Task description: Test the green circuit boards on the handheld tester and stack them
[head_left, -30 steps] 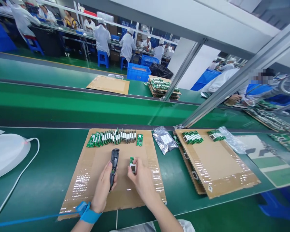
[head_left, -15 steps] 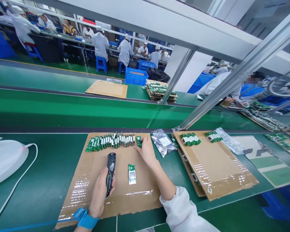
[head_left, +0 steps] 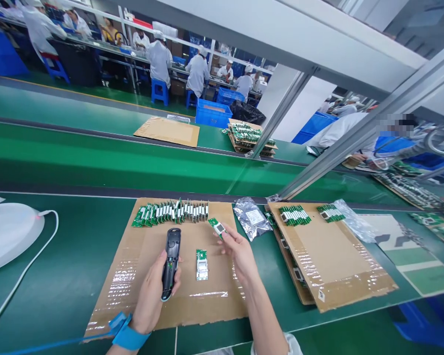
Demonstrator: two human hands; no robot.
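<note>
Fingers of the right hand [head_left: 243, 252] pinch a small green board [head_left: 216, 226], which tilts and pokes out past their tips. Fingers of the left hand [head_left: 154, 288] curl around a long black shell [head_left: 170, 264] (a bit of green shows inside it). Between the two hands, just nearer the body than the right fingertips, a loose green board [head_left: 202, 266] lies flat on the brown cardboard [head_left: 190, 239]. Past both sets of fingers, a row of boards [head_left: 170, 212] sits packed close together. A shiny bag [head_left: 252, 218] lies beyond the right fingers, off to their right. Behind the left fingers, a blue band [head_left: 130, 337] circles the wrist.
</note>
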